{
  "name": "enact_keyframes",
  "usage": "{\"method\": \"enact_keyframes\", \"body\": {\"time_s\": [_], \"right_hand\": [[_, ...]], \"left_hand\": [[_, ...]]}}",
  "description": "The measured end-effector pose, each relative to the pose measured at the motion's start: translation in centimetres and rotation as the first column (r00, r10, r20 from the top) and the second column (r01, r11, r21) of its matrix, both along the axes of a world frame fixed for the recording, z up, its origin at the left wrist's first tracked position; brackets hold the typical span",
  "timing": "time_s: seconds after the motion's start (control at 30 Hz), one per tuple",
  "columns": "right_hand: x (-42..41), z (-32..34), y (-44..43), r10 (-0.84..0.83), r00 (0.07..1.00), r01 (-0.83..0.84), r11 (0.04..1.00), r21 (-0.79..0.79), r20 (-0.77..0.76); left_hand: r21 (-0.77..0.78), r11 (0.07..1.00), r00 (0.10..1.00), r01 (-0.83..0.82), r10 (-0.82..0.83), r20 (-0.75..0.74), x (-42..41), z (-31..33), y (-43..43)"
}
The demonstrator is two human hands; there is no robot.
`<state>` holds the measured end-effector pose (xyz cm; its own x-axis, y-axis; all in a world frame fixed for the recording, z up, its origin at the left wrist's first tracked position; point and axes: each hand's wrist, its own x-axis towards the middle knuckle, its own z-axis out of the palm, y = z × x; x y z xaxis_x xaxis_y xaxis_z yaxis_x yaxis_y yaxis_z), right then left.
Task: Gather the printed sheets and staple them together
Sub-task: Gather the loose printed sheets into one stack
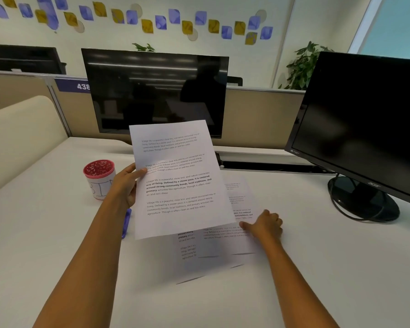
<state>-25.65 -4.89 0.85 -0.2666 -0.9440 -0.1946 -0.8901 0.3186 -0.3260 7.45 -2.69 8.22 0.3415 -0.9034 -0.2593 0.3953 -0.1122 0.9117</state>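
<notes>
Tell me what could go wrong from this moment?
The left hand pinches the raised white printed sheet at one edge, so it may sag or crease. The loose white sheets on the desk lie fanned under the right hand and could slide out of line. The purple object half hidden behind the raised sheet may get knocked.

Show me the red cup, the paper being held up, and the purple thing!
Red cup (97, 185): head view, on its white side.
Held sheet (178, 176): head view, middle of the printed page.
Purple thing (127, 221): head view, middle of its visible strip.
</notes>
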Motion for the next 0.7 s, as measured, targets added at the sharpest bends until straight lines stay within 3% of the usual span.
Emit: {"method": "enact_keyframes", "body": {"time_s": [0.13,0.43,0.57,0.7], "right_hand": [[-0.4,0.6,-0.9,0.038,0.996,-0.027,0.991,0.135,-0.079],[-1.4,1.7,-1.9,-0.053,0.994,0.026,0.963,0.267,0.093],[-2.2,2.2,-1.8,-0.075,0.965,0.029,0.983,0.181,0.25],[-3.4,6.3,-1.3,-0.047,0.958,0.079,0.992,-0.103,0.285]], "left_hand": [[0.0,1.0,1.0,0.001,-0.001,-0.004,0.1,-0.5,0.0],[0.011,1.0,1.0,-0.014,0.014,-0.003,-0.1,-1.2,-0.1],[0.01,0.999,0.999,-0.045,0.045,0.007,-0.2,-2.0,-0.1],[0.005,0.996,0.995,-0.091,0.091,0.038,-0.2,-2.9,0.0]]}}
